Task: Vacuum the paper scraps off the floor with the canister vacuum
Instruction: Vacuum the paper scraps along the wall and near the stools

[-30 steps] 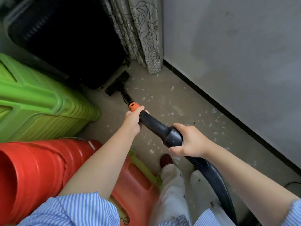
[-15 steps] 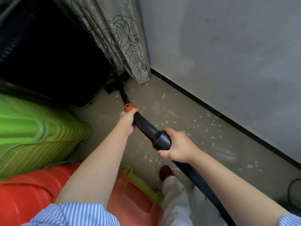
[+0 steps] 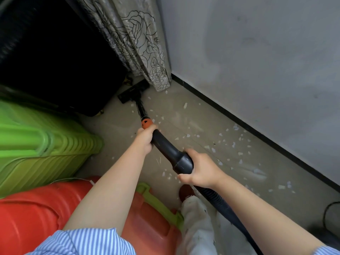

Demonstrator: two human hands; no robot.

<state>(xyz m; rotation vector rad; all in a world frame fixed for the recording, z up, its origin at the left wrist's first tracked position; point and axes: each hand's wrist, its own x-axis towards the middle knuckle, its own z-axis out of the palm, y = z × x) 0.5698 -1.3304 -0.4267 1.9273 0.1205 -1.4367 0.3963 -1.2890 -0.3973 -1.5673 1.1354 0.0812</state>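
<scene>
The left hand (image 3: 145, 138) curls its fingers round the black plastic vacuum wand (image 3: 166, 146) just below the orange collar (image 3: 146, 122), and the right hand (image 3: 199, 170) wraps round the thicker dark grey cuff (image 3: 184, 162) lower down, where the ribbed black hose (image 3: 226, 208) joins it and trails back past the person's leg. Beyond the collar a thin black tube (image 3: 140, 107) slopes down to the flat black floor nozzle (image 3: 133, 92), which rests on the beige floor (image 3: 193, 111) in the corner, close beside the hem of the grey curtain with a rose outline pattern (image 3: 139, 43) and next to a big black case (image 3: 55, 57). Small white paper scraps (image 3: 233, 144) lie scattered on the floor, some just behind the nozzle and around the wand, most of them along the black skirting (image 3: 257, 129) under the grey wall (image 3: 257, 52). On the left stand a ribbed lime green suitcase (image 3: 42, 146) and, nearer the person, an orange-red plastic object (image 3: 36, 218) with a green trim. White trousers (image 3: 196, 225) and a dark red shoe (image 3: 185, 192) show beneath the right hand, and blue striped sleeves (image 3: 82, 242) frame the bottom edge.
</scene>
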